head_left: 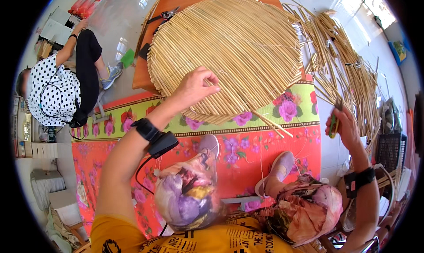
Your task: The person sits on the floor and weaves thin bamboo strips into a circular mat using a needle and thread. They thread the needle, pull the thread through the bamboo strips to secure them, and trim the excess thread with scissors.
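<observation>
A round mat of straw-coloured reed stalks [229, 45], laid side by side, rests over an orange-brown table [142, 78]. My left hand [198, 86] is over its near left part, thumb and fingers curled into a pinch; whatever may be between them is too small to tell. A few stalk ends [273, 124] stick out past the mat's near edge. Off to the right of the mat, my right hand [346, 128] grips green-handled pliers or snips [334, 121], the dark jaws pointing up and away. White thread [261, 158] hangs below the mat's near edge.
Loose stalks [353, 72] lie heaped on the floor at right, with a black crate [391, 151] nearby. Pruning shears [168, 14] lie at the table's far left. A flowered cloth [110, 164] spreads under my feet. Another person [55, 89] sits at left.
</observation>
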